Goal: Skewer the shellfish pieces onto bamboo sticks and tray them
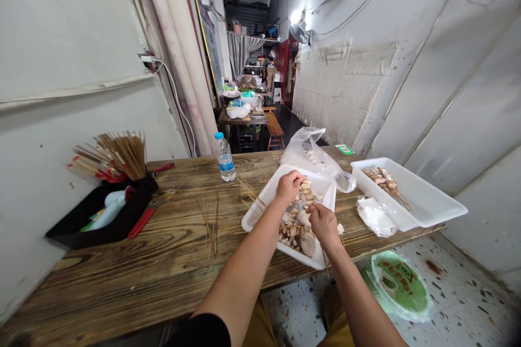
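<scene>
Over a white plastic tray [260, 211] my left hand [290, 187] is closed in a pinch at the far end of a row of small mushroom pieces [306, 191] threaded on a bamboo skewer. Closer to me, my right hand [323, 225] is closed on the near end of the same skewer; thin sticks show below the fist. Loose mushrooms [293, 233], some large and pale, fill the tray under both hands. The fingertips of each hand are partly hidden.
Loose bamboo skewers [212, 227] lie left of the tray. A water bottle [225, 157], a plastic bag [313, 157] and a second tray [423, 195] with finished-looking mushroom skewers stand around. A black box [109, 227] holds bundled sticks. A lined green bin [399, 284] stands below right.
</scene>
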`<state>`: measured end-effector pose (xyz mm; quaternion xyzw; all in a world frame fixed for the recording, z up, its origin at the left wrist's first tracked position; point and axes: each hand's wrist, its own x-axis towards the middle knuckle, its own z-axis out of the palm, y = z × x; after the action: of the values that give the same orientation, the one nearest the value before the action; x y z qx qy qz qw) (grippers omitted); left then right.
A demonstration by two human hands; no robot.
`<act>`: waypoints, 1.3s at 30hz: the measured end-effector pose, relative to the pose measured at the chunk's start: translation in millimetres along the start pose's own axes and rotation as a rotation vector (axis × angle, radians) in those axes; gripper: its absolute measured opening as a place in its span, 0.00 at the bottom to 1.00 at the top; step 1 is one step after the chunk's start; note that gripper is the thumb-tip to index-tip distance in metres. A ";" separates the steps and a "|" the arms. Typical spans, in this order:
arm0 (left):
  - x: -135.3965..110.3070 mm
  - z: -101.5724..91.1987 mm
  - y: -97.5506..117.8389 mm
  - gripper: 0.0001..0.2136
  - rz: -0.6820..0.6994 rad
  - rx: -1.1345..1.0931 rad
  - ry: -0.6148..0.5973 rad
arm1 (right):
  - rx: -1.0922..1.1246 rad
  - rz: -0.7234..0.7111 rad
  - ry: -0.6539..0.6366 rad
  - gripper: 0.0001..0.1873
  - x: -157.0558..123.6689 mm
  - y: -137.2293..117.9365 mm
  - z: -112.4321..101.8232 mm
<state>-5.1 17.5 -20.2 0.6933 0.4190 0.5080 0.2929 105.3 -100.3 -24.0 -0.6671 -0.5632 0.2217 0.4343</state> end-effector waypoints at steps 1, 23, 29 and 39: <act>-0.1 0.8 0.4 0.06 -0.011 -0.018 0.002 | -0.001 -0.002 0.007 0.20 0.0 0.4 0.3; -3.2 10.9 22.7 0.11 -0.566 -0.839 0.049 | -0.004 -0.070 0.019 0.19 -2.9 -3.5 5.2; -3.1 17.0 22.3 0.15 -0.568 -0.916 0.073 | -0.026 -0.080 0.007 0.19 -4.4 -4.1 5.9; -5.3 18.4 28.3 0.15 -0.616 -0.865 0.051 | -0.071 -0.075 0.021 0.18 -3.7 -4.5 5.1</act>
<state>19.7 -0.4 -4.9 0.3415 0.3624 0.5417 0.6772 97.8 -102.2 -23.7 -0.6630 -0.5907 0.1783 0.4241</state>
